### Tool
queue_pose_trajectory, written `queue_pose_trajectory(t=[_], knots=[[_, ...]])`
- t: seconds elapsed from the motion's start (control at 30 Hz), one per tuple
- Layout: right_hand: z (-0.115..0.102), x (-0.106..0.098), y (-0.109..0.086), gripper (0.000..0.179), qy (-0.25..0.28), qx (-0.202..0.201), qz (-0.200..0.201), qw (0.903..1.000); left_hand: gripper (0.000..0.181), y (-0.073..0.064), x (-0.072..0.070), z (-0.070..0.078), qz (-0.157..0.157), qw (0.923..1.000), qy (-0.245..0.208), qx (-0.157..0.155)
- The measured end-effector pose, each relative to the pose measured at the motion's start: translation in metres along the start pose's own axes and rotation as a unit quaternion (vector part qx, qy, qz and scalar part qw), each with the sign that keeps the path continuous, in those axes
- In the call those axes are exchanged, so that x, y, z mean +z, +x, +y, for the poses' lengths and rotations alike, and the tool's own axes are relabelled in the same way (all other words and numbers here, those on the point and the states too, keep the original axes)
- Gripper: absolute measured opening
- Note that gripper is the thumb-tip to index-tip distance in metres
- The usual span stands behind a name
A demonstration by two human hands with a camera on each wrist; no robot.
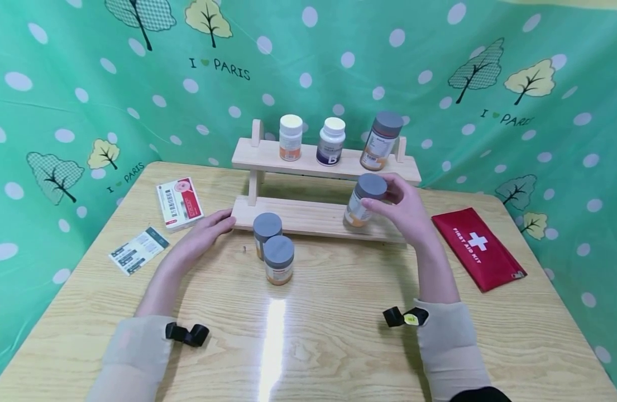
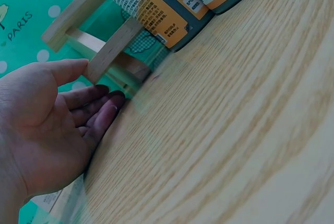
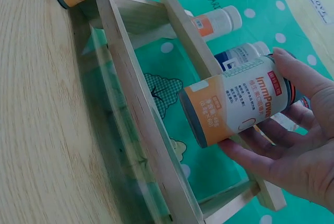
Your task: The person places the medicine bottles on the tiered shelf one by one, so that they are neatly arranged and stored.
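Note:
My right hand grips a grey-capped supplement bottle near its cap, thumb on one side and fingers on the other. In the head view this bottle overlaps the right part of the lower shelf; the right wrist view shows its base apart from the lower board. My left hand touches the left end of the wooden two-tier rack at the lower shelf, its fingers loosely bent and low by the table. Two similar grey-capped bottles, one nearer and one behind, stand before the rack's left part.
On the upper shelf stand a white-and-orange bottle, a white-and-purple bottle and a larger grey-capped bottle. A medicine box and a printed card lie left. A red first aid pouch lies right.

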State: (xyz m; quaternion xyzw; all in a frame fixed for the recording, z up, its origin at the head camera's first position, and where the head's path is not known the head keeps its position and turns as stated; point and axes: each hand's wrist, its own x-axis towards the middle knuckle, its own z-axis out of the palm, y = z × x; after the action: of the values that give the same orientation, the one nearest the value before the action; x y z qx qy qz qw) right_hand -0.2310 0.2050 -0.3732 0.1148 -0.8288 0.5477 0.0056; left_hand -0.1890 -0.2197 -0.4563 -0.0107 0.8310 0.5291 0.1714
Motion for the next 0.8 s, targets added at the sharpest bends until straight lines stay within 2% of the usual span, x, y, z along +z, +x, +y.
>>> queue_pose_trajectory(t=[0.3, 0.8], knots=[[0.0004, -0.0058, -0.0001, 0.054, -0.025, 0.021, -0.004, 0.9995, 0.076, -0.0006, -0.0010, -0.0005, 0.003, 0.9999, 0.010, -0.005], [0.0056, -0.0093, 0.0015, 0.053, -0.030, 0.030, -0.022, 0.9989, 0.076, 0.0004, -0.0019, 0.0004, 0.002, 0.9999, 0.016, -0.006]])
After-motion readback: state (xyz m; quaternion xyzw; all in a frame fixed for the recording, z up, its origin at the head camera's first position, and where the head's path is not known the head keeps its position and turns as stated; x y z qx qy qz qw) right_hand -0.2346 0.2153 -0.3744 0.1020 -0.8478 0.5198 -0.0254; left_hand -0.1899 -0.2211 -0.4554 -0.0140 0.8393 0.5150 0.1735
